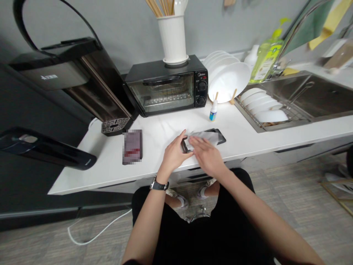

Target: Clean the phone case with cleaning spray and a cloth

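My left hand [174, 154] grips the left end of a flat, black-edged, phone-sized object [185, 146], thumb on the far side and fingers on the near side. My right hand [206, 154] has its fingers together on a thin whitish cloth [208, 137], pressing it onto that object. The cloth covers most of the surface, so its exact kind is hidden. Just beyond the cloth's right end a flat black piece [221, 136] shows on the counter. A small white spray bottle [213, 112] with a blue label stands behind the hands.
A phone-like item [132, 146] with a pixelated face lies left on the white counter [160, 165]. Behind are a toaster oven [168, 88], white plates [228, 81] and a dark drinks machine [93, 84]. A black bottle [49, 149] lies left; the sink [325, 92] is right.
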The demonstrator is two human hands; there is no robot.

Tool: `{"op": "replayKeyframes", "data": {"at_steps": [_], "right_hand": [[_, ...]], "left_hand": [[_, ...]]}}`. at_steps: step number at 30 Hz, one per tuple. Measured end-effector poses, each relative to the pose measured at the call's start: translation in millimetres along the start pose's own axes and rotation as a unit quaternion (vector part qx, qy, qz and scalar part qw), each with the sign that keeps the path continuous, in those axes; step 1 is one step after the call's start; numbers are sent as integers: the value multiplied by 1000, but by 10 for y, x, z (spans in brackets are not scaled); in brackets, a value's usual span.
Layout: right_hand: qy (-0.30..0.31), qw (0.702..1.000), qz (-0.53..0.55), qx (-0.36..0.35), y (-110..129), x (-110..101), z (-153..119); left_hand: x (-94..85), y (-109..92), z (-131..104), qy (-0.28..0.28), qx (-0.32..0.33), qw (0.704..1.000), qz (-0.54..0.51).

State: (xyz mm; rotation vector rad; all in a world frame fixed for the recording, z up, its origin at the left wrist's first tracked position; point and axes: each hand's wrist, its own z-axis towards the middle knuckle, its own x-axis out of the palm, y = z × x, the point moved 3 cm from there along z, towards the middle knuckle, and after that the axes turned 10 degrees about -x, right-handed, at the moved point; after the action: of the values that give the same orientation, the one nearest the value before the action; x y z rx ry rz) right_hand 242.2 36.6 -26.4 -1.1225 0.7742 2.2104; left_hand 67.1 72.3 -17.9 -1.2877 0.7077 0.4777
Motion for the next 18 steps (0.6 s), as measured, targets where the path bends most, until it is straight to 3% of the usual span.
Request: {"op": "replayKeyframes", "data": {"at_steps": [2,4,7,10,12,15,18], "right_hand": [[14,998,29,-50,221,111,108],[15,996,44,-70,291,149,159],[-15,999,31,-30,82,20,15],[-99,994,14,49,-182,-233,-351],[-142,987,16,73,-229,-350,-590],[-108,993,13,50,-142,-334,-759],[-56,998,4,29,-63,-224,-721]], "left_hand": [[-12,43,-9,16,28,999,-3],[-24,69,-16,16,29,999,-5],[-24,52,-20,-10,-5,1000,-14],[-13,-9,-11,-33,-10,998,-45],[-24,-26,4,-57,-6,996,-62],[-51,-18,27,-83,2,994,-73],[-74,-16,11,-92,8,994,-56]]}}
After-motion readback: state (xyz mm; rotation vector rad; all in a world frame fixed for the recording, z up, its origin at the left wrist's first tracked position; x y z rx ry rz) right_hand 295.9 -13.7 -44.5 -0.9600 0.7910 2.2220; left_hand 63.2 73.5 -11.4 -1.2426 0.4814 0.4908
